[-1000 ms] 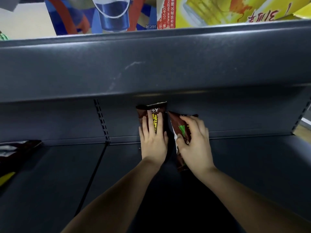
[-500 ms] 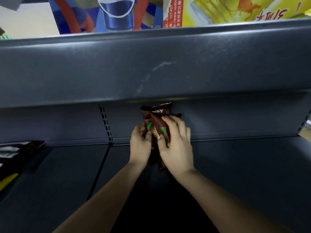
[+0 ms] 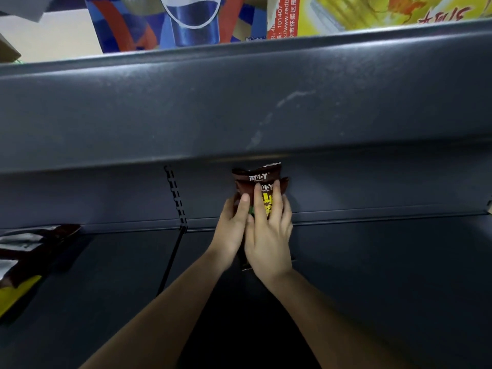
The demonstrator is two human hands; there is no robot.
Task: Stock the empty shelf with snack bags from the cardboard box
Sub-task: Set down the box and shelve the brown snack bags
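Two dark brown snack bags (image 3: 262, 177) with yellow print stand upright, one in front of the other, against the back wall of the dark grey shelf (image 3: 372, 262). My left hand (image 3: 231, 230) grips their left edge, thumb on the front. My right hand (image 3: 269, 235) presses flat on the front bag with straight fingers, covering most of it. The lower parts of the bags are hidden behind both hands. The cardboard box is out of view.
The upper shelf's front panel (image 3: 239, 102) hangs low over the bags. More dark snack bags (image 3: 26, 251) lie at the shelf's far left. A slotted upright (image 3: 175, 195) runs down the back wall. A blue drink carton (image 3: 186, 20) and a yellow carton (image 3: 372, 12) stand above.
My right hand brought the second bag leftward and set it in front of the first. My left hand moved from lying flat on the first bag to its left edge.
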